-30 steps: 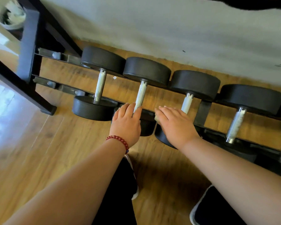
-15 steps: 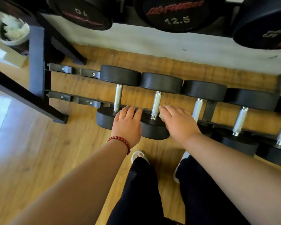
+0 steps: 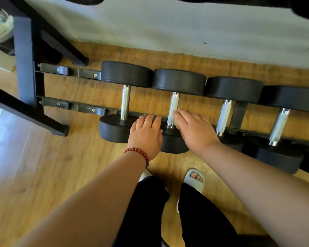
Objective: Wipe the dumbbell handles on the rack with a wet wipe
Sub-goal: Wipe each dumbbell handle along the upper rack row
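Since half a second ago your head has tipped down: the numbered upper-tier dumbbells have slid out at the top and your toes have come in at the bottom. Both hands have kept their places either side of the second handle.

Nearest: black trousers point(image 3: 146, 211) and pale grey slide sandals point(image 3: 194, 177) on the honey-coloured wooden plank floor point(image 3: 43, 175). Both forearms reach forward and down, nearly straight, converging. There is a dark red bead bracelet point(image 3: 137, 152) on your left wrist.

Left hand point(image 3: 144, 134): palm down, fingers straight and together, lying flat on the left edge of the second dumbbell's black rubber near head point(image 3: 175, 145), just beside the first dumbbell's near head point(image 3: 112, 129). It grasps nothing.

Right hand point(image 3: 194, 132): palm down, fingers extended and relaxed. The index finger lies against the right flank of the second knurled steel handle point(image 3: 173, 107), low on the bar, not curled round it. Wet wipe: cannot make it out under either hand.

Beyond: the first point(image 3: 125, 102), third point(image 3: 224, 116) and fourth point(image 3: 279, 125) steel handles lie in the same row, each between round black heads, across the black metal rack rails point(image 3: 55, 69). A grey-white wall point(image 3: 168, 29) stands behind.
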